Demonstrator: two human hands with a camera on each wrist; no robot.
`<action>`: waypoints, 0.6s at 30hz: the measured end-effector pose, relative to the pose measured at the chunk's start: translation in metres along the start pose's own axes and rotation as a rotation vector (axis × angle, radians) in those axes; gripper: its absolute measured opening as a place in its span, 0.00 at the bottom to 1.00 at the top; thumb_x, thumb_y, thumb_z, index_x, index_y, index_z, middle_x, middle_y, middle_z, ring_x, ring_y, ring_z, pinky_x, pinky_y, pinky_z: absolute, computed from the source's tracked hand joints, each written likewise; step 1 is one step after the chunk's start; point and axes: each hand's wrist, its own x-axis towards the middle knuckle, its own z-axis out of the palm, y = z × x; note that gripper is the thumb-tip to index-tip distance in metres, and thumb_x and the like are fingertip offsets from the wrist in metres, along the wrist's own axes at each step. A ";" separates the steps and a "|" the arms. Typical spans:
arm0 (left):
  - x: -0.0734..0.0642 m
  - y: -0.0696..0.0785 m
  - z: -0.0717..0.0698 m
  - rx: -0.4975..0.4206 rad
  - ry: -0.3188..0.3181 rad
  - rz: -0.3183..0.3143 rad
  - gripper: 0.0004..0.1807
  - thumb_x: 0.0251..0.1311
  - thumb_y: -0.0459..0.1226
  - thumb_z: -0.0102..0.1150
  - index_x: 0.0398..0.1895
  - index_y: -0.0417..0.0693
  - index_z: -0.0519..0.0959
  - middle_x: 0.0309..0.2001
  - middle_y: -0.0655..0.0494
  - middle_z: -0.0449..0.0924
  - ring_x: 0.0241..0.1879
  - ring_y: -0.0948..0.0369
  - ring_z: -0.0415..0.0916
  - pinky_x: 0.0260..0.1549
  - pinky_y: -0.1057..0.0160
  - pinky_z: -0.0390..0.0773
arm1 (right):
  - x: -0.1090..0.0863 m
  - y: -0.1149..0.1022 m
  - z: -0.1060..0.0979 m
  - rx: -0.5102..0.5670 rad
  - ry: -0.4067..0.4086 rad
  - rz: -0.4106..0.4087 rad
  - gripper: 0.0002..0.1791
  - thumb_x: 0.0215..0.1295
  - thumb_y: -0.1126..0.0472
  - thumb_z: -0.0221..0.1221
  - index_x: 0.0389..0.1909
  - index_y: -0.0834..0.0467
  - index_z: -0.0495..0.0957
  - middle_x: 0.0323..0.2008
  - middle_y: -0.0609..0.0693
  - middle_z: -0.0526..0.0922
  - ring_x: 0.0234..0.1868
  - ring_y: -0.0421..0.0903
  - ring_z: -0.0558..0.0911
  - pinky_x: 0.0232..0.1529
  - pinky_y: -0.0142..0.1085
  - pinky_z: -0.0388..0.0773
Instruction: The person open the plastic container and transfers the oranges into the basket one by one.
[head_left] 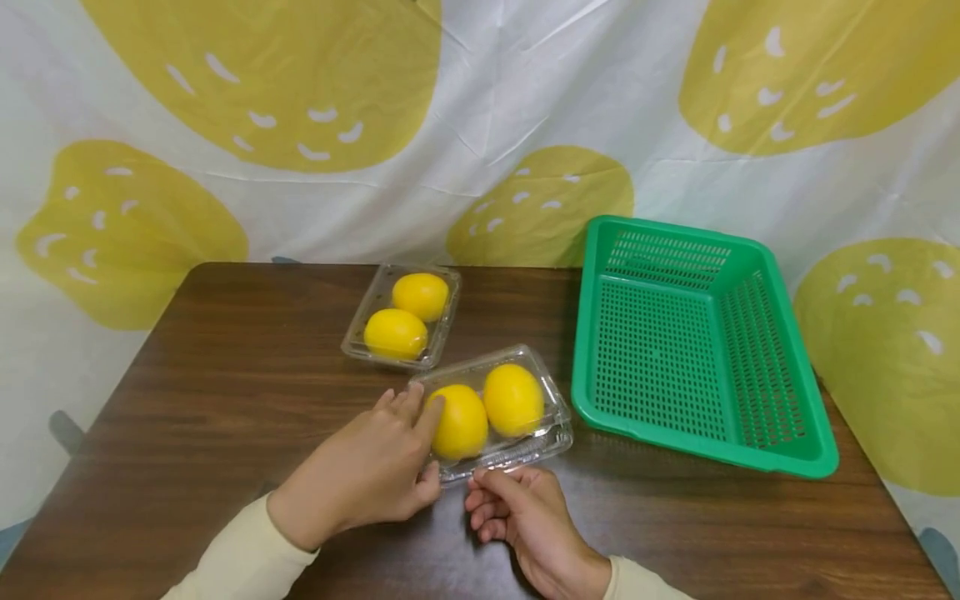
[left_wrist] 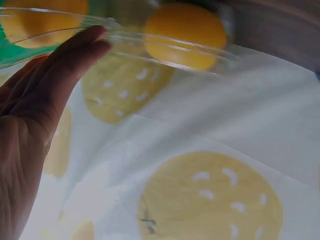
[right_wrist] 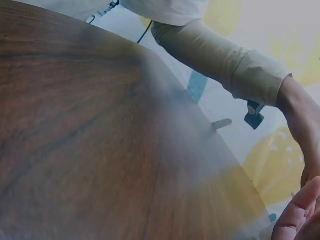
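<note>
A clear plastic clamshell box (head_left: 557,440) with two yellow lemons (head_left: 513,400) inside lies at the middle of the table. My left hand (head_left: 367,467) is at its left end: straight fingers reach over the lid beside the nearer lemon, with the thumb by the near corner. Those fingers lie along the plastic edge in the left wrist view. With thumb and forefinger my right hand (head_left: 532,521) pinches the near edge of the box, other fingers curled below. Only part of the right hand (right_wrist: 300,215) shows at the lower right of its wrist view.
Behind and left, a second clear box (head_left: 354,343) holds two more lemons (head_left: 396,333). A green slotted plastic basket (head_left: 656,358) stands on the right of the dark wooden table (head_left: 187,417). A lemon-print cloth (head_left: 510,100) hangs along the back edge.
</note>
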 end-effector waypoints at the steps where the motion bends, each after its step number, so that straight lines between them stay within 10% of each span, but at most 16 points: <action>1: -0.001 -0.002 -0.001 -0.012 0.013 -0.006 0.37 0.62 0.44 0.70 0.66 0.25 0.76 0.63 0.21 0.80 0.59 0.33 0.85 0.63 0.37 0.83 | 0.000 0.000 0.000 0.002 -0.003 0.003 0.08 0.76 0.64 0.62 0.39 0.65 0.85 0.28 0.49 0.88 0.24 0.38 0.82 0.25 0.28 0.82; 18: -0.009 -0.016 0.002 -0.388 0.318 -0.151 0.28 0.77 0.38 0.67 0.74 0.36 0.75 0.68 0.40 0.84 0.63 0.47 0.85 0.62 0.45 0.84 | -0.004 -0.001 0.001 0.013 -0.061 0.039 0.13 0.79 0.59 0.65 0.44 0.68 0.86 0.32 0.50 0.89 0.27 0.39 0.84 0.26 0.28 0.83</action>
